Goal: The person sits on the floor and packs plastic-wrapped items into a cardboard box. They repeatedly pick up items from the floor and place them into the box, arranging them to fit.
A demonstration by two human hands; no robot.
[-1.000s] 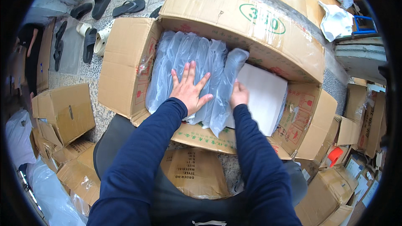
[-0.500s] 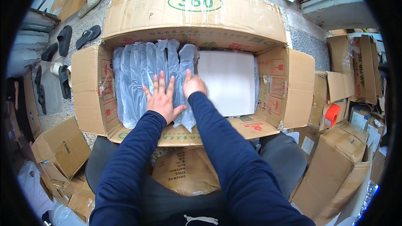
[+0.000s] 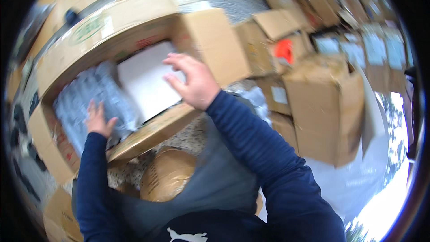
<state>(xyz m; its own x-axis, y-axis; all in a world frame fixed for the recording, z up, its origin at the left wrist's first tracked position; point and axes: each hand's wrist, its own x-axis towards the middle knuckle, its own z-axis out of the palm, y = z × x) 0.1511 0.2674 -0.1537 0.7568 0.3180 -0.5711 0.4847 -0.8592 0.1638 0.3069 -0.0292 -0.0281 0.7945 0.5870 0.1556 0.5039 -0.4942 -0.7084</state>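
A large cardboard box (image 3: pixel 154 132) with its flaps folded out lies in front of me. Its left part holds a row of several items in cloudy plastic bags (image 3: pixel 85 96); what is inside the bags cannot be made out. My left hand (image 3: pixel 101 120) rests on these bags with its fingers spread. To their right in the box is a flat white rectangular piece (image 3: pixel 150 78), like a board or sheet. Above the box's near right corner, my right hand (image 3: pixel 192 80) is raised, empty, with fingers apart. The picture is blurred by motion.
To the right stand a tall closed carton (image 3: pixel 318 107) and an opened carton (image 3: pixel 248 47) beside a red-orange tape roll (image 3: pixel 283 50). More cartons (image 3: pixel 378 49) line the far right. A rounded taped parcel (image 3: pixel 168 175) sits between my legs. Dark slippers (image 3: pixel 20 118) lie at the left.
My view has turned to the right, so the box now appears further left and tilted. My right hand has lifted off the bags and opened, while my left stays on them.
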